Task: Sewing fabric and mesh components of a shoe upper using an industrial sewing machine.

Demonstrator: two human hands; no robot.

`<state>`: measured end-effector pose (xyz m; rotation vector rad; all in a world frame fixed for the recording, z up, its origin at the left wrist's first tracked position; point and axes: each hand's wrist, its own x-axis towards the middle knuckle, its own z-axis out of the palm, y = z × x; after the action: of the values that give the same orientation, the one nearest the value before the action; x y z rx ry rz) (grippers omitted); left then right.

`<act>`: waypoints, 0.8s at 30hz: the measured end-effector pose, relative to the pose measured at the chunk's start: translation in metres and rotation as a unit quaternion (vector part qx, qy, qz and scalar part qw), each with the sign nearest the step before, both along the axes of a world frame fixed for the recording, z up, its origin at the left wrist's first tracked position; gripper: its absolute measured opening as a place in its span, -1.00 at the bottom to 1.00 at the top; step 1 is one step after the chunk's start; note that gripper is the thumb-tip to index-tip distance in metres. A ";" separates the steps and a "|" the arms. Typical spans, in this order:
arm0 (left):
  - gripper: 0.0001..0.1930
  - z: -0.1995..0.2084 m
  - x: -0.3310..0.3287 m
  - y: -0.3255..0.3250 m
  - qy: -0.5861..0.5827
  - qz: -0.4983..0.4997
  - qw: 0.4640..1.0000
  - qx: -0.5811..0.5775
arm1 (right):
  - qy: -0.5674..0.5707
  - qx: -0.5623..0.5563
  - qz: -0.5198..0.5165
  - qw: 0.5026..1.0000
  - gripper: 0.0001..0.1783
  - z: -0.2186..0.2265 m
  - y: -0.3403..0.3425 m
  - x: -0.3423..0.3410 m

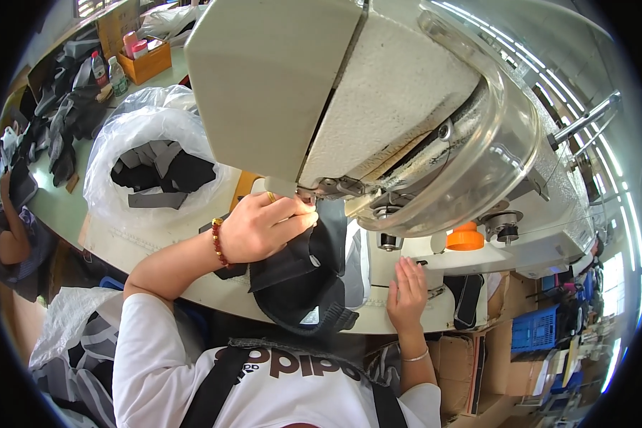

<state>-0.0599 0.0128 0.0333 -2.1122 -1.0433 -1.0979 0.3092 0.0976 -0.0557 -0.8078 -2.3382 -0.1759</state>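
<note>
My left hand, with a beaded bracelet and a ring, is raised to the needle area of a sewing machine. Its thumb and fingers are pinched together there; what they hold, if anything, is too small to make out. Under that hand a dark fabric piece with a ribbed edge lies on the machine bed and hangs toward my lap. My right hand rests flat on the bed to the right of the fabric, fingers stretched out and holding nothing. A pale grey fabric part shows between the dark piece and that hand.
A clear plastic bag of dark and grey cut pieces stands at left. Beyond it are bottles and a wooden box. An orange round part sits under the machine arm. At far left another person's arm shows.
</note>
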 end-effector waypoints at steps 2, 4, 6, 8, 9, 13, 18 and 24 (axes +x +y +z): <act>-0.80 -0.001 0.000 0.000 -0.004 -0.004 1.000 0.000 | 0.001 0.001 -0.003 1.000 -0.64 -0.009 0.006 -0.003; -0.80 -0.002 -0.001 0.000 -0.005 -0.004 1.000 -0.014 | 0.033 0.007 0.019 0.999 -0.64 -0.015 0.009 0.000; -0.78 -0.003 -0.002 0.000 -0.008 0.004 1.000 -0.026 | 0.028 -0.006 0.002 1.000 -0.66 -0.019 0.009 0.003; -0.78 -0.003 -0.003 0.000 -0.012 0.000 0.999 -0.040 | 0.033 -0.006 -0.003 0.999 -0.68 -0.020 0.008 0.003; -0.78 -0.003 -0.003 -0.001 -0.013 0.001 0.999 -0.044 | 0.035 -0.004 -0.005 0.999 -0.69 -0.020 0.007 0.002; -0.77 -0.001 -0.004 -0.002 -0.010 0.004 0.999 -0.050 | 0.035 0.001 -0.005 0.999 -0.72 -0.015 0.006 -0.003; -0.76 0.003 -0.005 -0.002 -0.003 -0.009 0.999 -0.047 | 0.043 -0.011 -0.011 0.999 -0.73 -0.016 0.004 -0.005; -0.75 0.003 -0.003 -0.002 -0.025 -0.018 0.998 -0.057 | 0.351 0.061 -0.025 0.934 -0.59 0.043 0.004 0.061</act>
<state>-0.0629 0.0110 0.0362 -2.2110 -1.1186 -1.1396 0.3704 0.1018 -0.0131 -0.7172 -1.6164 -0.0399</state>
